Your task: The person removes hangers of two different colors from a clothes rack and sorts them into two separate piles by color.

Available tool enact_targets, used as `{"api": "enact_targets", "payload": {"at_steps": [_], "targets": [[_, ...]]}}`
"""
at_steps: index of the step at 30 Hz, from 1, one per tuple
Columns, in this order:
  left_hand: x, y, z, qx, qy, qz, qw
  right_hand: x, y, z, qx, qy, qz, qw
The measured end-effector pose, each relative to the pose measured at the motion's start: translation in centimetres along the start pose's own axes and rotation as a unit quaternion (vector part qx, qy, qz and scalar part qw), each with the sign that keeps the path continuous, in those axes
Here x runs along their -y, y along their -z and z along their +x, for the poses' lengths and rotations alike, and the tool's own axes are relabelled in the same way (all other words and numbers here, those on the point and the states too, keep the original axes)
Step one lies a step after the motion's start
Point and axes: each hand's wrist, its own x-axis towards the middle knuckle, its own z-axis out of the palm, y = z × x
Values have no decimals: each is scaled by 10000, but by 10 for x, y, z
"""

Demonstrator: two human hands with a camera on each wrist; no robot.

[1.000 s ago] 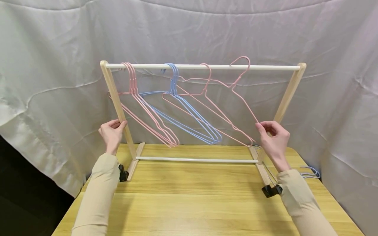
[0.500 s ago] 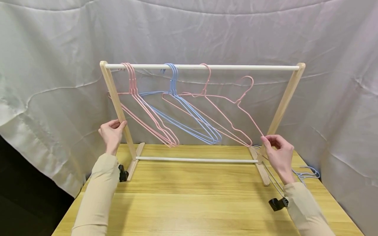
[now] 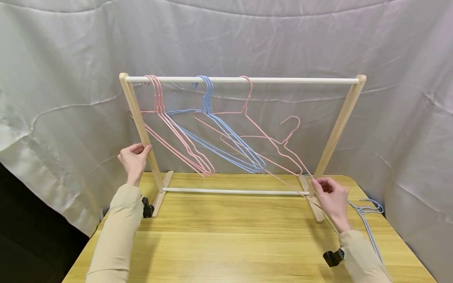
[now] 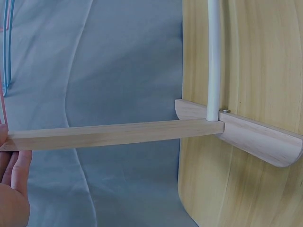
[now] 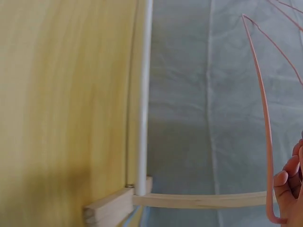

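The right hand's (image 3: 330,200) fingers are pinching a pink hanger (image 3: 285,141) near the counter's (image 3: 230,243) far right corner; the left hand's (image 3: 133,162) are gripping the left post (image 3: 137,114). Only the left wrist view is revealing a screw (image 4: 225,111) by that post's base.

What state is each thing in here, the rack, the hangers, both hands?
Rack: upright on the table.
Left pink hangers: hung on the top rail, bunched.
Middle blue hangers: hung there, bunched.
Lone pink hanger: hung there.
Held pink hanger: off the rail, hook free.
Right-side blue hangers: on the table, partly hidden.
Left hand: gripping the left post.
Right hand: pinching the held pink hanger.
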Motion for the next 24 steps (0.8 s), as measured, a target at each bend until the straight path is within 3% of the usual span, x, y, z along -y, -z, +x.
{"api": "enact_targets", "payload": {"at_steps": [13, 21, 24], "targets": [[-1, -1, -1, -48, 42, 11, 10000, -20, -11, -27, 803, -450, -178, 9956], [-1, 0, -1, -51, 2, 61, 10000, -31, -24, -44, 1425, 3, 328, 9892], [-1, 0, 0, -42, -11, 48, 10000, -21, -26, -50, 1770, 119, 434, 9832]]}}
